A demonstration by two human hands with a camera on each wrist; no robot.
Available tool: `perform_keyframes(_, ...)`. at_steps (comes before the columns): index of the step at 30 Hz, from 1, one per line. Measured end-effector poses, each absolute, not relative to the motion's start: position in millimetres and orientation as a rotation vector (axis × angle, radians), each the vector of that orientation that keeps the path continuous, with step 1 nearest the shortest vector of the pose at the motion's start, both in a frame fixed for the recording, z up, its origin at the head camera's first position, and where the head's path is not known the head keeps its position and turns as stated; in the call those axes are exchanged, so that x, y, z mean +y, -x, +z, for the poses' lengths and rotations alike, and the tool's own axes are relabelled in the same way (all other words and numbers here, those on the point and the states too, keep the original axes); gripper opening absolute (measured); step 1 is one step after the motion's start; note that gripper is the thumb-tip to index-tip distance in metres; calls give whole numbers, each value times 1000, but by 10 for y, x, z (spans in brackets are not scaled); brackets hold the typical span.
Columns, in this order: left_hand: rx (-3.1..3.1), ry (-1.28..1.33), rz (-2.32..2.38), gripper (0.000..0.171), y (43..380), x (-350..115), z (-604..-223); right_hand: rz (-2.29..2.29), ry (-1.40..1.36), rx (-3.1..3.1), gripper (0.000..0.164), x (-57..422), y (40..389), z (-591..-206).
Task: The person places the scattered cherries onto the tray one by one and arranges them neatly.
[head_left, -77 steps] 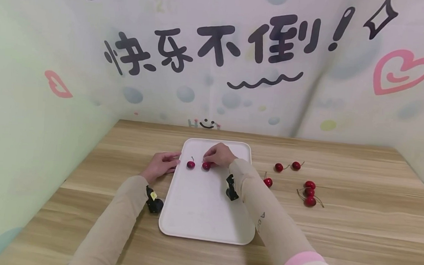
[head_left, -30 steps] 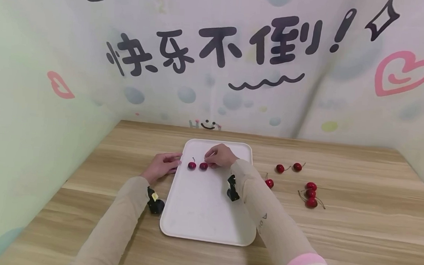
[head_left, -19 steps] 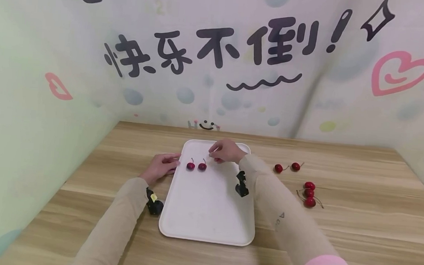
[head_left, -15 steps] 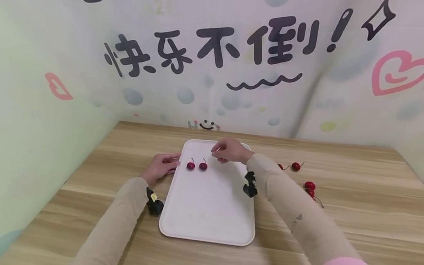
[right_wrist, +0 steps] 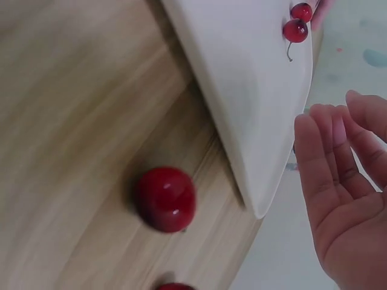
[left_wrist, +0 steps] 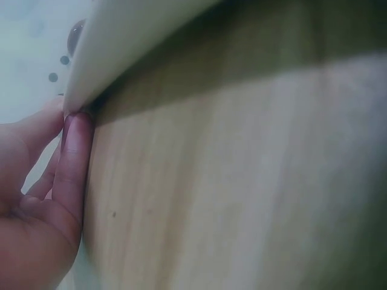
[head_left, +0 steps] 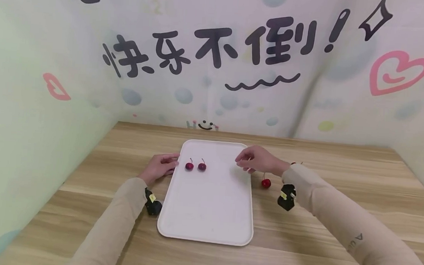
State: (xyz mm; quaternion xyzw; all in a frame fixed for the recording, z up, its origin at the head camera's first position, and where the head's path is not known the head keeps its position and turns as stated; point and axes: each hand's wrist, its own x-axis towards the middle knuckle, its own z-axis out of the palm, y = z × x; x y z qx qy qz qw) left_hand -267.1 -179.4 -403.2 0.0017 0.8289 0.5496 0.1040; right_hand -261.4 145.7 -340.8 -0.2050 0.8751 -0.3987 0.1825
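Two dark red cherries point(head_left: 202, 166) with stems sit side by side on the white tray point(head_left: 206, 214), near its upper left. My left hand point(head_left: 159, 167) rests at the tray's left edge, its thumb and straight fingers touching the rim; the left wrist view shows the fingertips point(left_wrist: 74, 136) right at it. My right hand point(head_left: 258, 158) hovers over the tray's upper right edge with loosely bent fingers and nothing between them. Just below that hand, a cherry point(head_left: 266, 183) lies on the table. In the right wrist view this cherry point(right_wrist: 165, 199) is large and close.
The wooden table point(head_left: 95, 165) runs back to a printed cloth wall point(head_left: 155, 100). Another cherry point(head_left: 293, 163) shows partly behind my right forearm, which hides the table behind it. Black wrist cameras point(head_left: 287, 197) are strapped to both wrists.
My right hand has let go of the second cherry, now beside the first, and has moved right to the tray's edge. My left hand has stayed put.
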Motion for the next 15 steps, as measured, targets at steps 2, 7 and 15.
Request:
perform_keyframes(2,2437,1,1621,39,2661,-1791,-4025,-1112,561,2468,24,1531,2580,-3424)
perform_keyframes(7,2432,20,1614,40,2655,-1792,-4015,-1095,506,2520,21,1734,2528,-3518)
perform_keyframes(15,2419,45,1596,40,2664,-1779,-4003,-992,523,2782,17,1986,2504,-3708)
